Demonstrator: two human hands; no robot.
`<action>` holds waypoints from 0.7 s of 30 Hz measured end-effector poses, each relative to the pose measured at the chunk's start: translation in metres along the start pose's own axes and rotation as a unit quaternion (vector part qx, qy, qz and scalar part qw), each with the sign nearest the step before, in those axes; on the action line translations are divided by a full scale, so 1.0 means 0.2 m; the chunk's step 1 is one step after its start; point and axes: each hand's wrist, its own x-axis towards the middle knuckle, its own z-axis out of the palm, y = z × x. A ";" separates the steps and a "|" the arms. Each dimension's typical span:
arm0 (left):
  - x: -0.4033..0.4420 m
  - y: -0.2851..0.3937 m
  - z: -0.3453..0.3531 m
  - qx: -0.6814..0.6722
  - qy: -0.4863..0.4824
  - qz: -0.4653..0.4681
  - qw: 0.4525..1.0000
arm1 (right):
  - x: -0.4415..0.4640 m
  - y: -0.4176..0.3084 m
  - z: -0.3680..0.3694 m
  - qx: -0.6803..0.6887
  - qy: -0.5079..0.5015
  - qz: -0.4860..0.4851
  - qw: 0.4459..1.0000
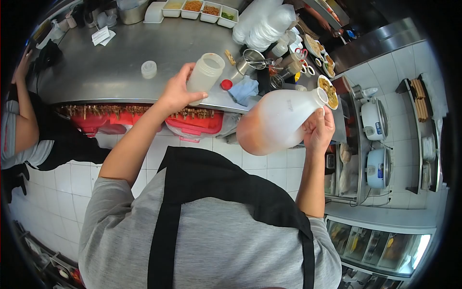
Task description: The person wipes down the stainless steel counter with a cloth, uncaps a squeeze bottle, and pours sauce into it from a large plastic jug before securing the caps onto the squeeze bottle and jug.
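Note:
My left hand [179, 91] is wrapped round an uncapped, cloudy plastic squeeze bottle [206, 72], held slightly tilted over the counter's front edge. In my right hand [319, 129] is a large translucent jug [276, 123], gripped near its neck. The jug is tipped on its side with its open mouth toward the upper right, and orange-brown liquid lies in its lower end. A white cap [149, 69] rests on the counter left of the squeeze bottle. To the bottle's right are a red cap [226, 85] and a blue cloth [244, 90].
The steel counter [120, 58] carries food trays [210, 11], stacked plastic containers [264, 24] and a metal pitcher [253, 58]. Filled plates [328, 91] stand at right. Red-lidded bins [197, 126] sit beneath. Another person [29, 120] stands at left. Rice cookers [373, 119] are on the right shelf.

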 end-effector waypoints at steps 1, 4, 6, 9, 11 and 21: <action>0.00 0.01 0.01 0.015 -0.008 0.002 1.000 | 0.02 0.00 0.01 -0.018 -0.011 0.014 1.000; -0.03 0.04 0.03 0.062 -0.027 0.020 0.998 | 0.06 -0.05 0.08 -0.045 -0.066 0.062 0.995; -0.04 0.07 0.06 0.091 -0.032 0.051 0.994 | 0.08 -0.06 0.10 -0.082 -0.116 0.090 0.986; -0.05 0.08 0.11 0.105 -0.034 0.121 0.986 | 0.07 -0.10 0.17 -0.225 -0.186 0.122 0.948; -0.06 0.09 0.13 0.112 -0.035 0.149 0.982 | 0.07 -0.11 0.22 -0.304 -0.213 0.107 0.922; -0.11 0.04 0.22 0.137 -0.051 0.146 0.978 | 0.09 -0.12 0.31 -0.428 -0.327 0.139 0.831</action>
